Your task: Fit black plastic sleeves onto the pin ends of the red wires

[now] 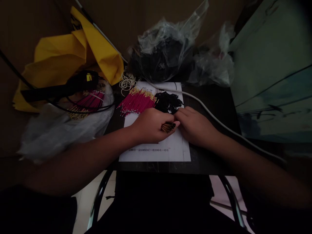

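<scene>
Over a white printed sheet (pixel 156 155), my left hand (pixel 151 122) is closed around a small bundle of wires (pixel 168 127), whose brass-coloured ends stick out below the thumb. My right hand (pixel 195 125) meets it at the fingertips, its fingers pinched together. Whatever is between those fingers is hidden. Just beyond my left hand lies a pile of dark red wires (pixel 137 102) with gold-coloured ends. Beside that pile, beyond both hands, is a heap of small black pieces (pixel 168 101), too dark to identify.
A light cable (pixel 207 109) crosses the dark table (pixel 207 159) on the right. Clear plastic bags (pixel 165 48) with dark contents stand at the back. A yellow bag (pixel 60 52) and another wire bundle (pixel 90 100) on plastic lie left. A pale panel (pixel 275 81) rises at right.
</scene>
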`<state>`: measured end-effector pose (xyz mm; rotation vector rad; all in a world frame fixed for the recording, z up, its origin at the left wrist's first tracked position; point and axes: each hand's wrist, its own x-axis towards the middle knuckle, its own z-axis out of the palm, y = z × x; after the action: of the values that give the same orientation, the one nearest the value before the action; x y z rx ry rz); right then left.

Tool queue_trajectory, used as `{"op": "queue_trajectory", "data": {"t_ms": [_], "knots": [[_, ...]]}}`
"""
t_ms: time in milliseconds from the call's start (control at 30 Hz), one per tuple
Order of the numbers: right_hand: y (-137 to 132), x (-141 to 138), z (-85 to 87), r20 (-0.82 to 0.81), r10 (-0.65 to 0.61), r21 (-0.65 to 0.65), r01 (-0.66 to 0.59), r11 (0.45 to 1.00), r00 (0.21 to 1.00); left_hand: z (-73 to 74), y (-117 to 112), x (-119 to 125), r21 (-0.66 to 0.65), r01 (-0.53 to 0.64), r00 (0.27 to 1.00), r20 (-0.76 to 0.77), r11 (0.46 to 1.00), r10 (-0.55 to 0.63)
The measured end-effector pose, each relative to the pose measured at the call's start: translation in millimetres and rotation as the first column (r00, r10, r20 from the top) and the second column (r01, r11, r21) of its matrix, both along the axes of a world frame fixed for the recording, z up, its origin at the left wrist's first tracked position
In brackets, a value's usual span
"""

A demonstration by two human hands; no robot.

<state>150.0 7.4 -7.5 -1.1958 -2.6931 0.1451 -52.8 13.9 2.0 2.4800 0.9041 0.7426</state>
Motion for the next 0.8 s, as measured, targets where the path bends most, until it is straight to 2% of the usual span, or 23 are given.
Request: {"op": "queue_trajectory", "data": {"t_ms": [100, 200, 300, 400, 633, 733, 800], "knots": [[0.2, -0.3, 2.5, -0.034, -0.022, -0.022, 0.021, 1.000, 0.999, 1.9, 2.8, -1.1, -0.076, -0.099, 0.995, 0.017, 0.992, 0.100], [0.3, 1.8, 7.0, -0.064, -0.010, -0.060, 0.006, 0.998, 0.998, 1.3, 6.1, -1.8, -0.089, -0.163, 0.984, 0.060, 0.983, 0.169], [1.0, 5.0, 9.5, -0.084, 0.038, -0.070, -0.044, 0.997, 0.996, 0.4, 6.6, -1.5, -0.082, -0.164, 0.982, 0.076, 0.983, 0.170], [2.1, 6.2, 8.8, -0.089, 0.063, -0.081, -0.071, 0.994, 0.994, 1.7, 4.2, -0.8, -0.156, -0.134, 0.988, 0.059, 0.979, 0.144], [3.9, 2.9, 0.9, -0.064, 0.016, -0.119, -0.023, 0.993, 0.998, 3.6, 1.6, 0.0, -0.210, -0.155, 0.984, 0.050, 0.965, 0.169], [3.9, 5.1, -0.1, -0.212, 0.016, -0.119, -0.042, 0.992, 0.977, 4.7, 1.6, 0.4, -0.186, -0.159, 0.986, 0.028, 0.970, 0.167], [3.5, 6.7, 1.2, -0.350, 0.026, -0.063, -0.051, 0.997, 0.936, 6.4, 1.0, 0.6, -0.180, -0.163, 0.985, 0.018, 0.970, 0.169]]}}
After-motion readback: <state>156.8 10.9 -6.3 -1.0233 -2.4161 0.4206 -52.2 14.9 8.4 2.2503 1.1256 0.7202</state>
